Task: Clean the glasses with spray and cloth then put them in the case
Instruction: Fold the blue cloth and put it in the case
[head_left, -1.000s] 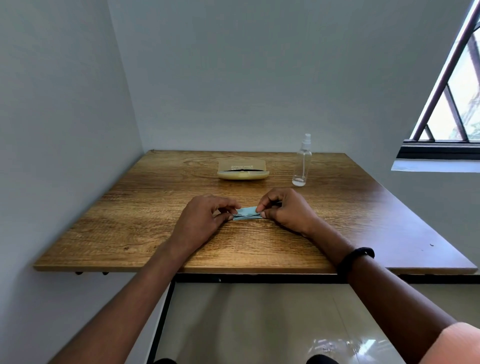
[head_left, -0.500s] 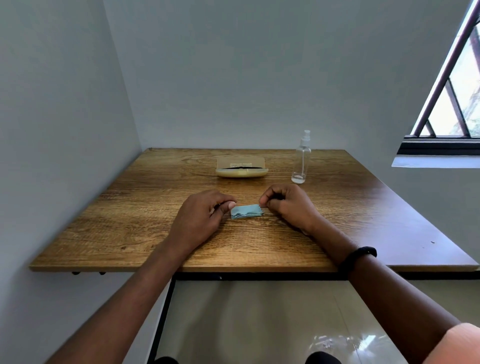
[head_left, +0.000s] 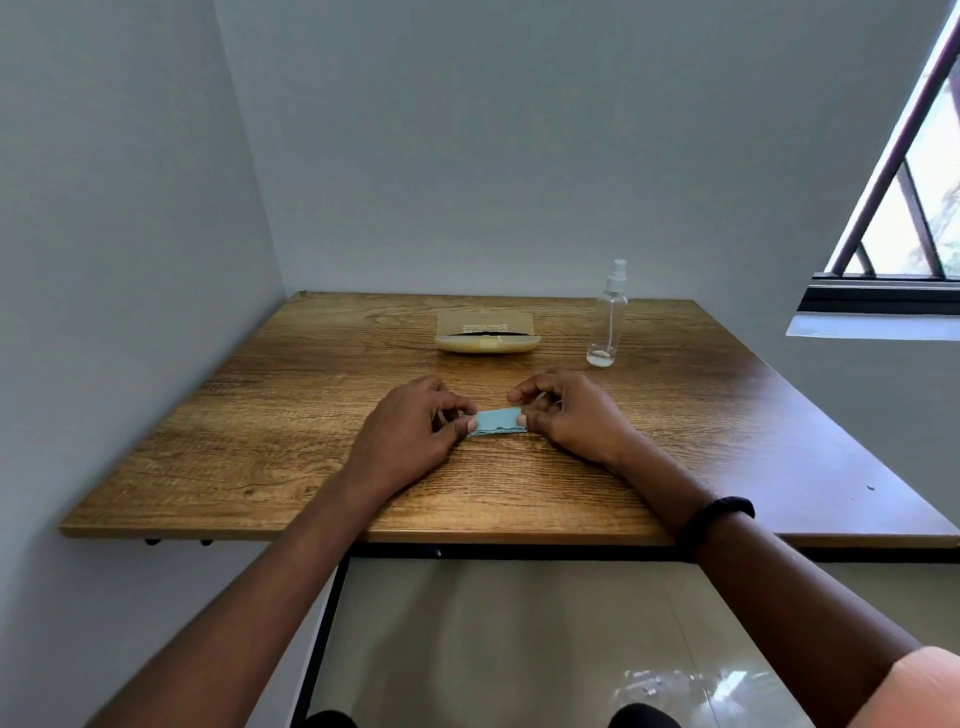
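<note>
While pinching both ends of the folded cloth (head_left: 496, 421) with left hand (head_left: 410, 431) and right hand (head_left: 571, 415), just in front of the case (head_left: 485, 345) seemingly holding the glasses (head_left: 483, 333), looks like finishing the fold; next, tuck it gently inside.

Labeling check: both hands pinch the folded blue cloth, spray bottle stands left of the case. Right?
No. The head view shows the spray bottle standing right of the case, not left. The rest holds: left hand and right hand pinch the folded blue cloth.
</note>
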